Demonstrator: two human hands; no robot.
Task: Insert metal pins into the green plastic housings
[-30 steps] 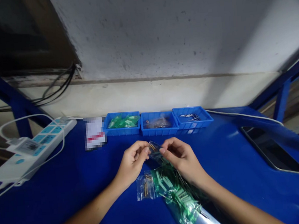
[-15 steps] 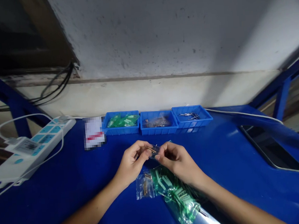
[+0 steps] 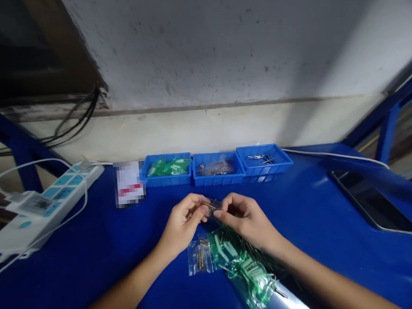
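Between my two hands is a small clear plastic bag [image 3: 213, 205] with brass-coloured pins in it. My left hand [image 3: 183, 222] pinches its left side between thumb and fingers. On the bag's right side, my right hand [image 3: 247, 220] is closed in a pinch too. Just below them lies another clear bag [image 3: 199, 258] with brass-coloured pins. Beside it, partly under my right hand and forearm, are green plastic bags [image 3: 252, 278] holding pale green sticks. Thin metal pieces near these bags are partly hidden by my right forearm.
Three blue bins stand along the wall: one with green bags [image 3: 169, 181], one with clear bags [image 3: 219, 180], one with metal pins [image 3: 268, 170]. A white power strip [image 3: 58, 193] with cables lies left, a phone [image 3: 375, 204] right. A blurred-out white packet [image 3: 129, 183] sits by the bins.
The small bag has shifted and turned slightly between my fingers, and my right hand has moved a little. Both hands keep their pinch. Bins and loose bags have stayed put.
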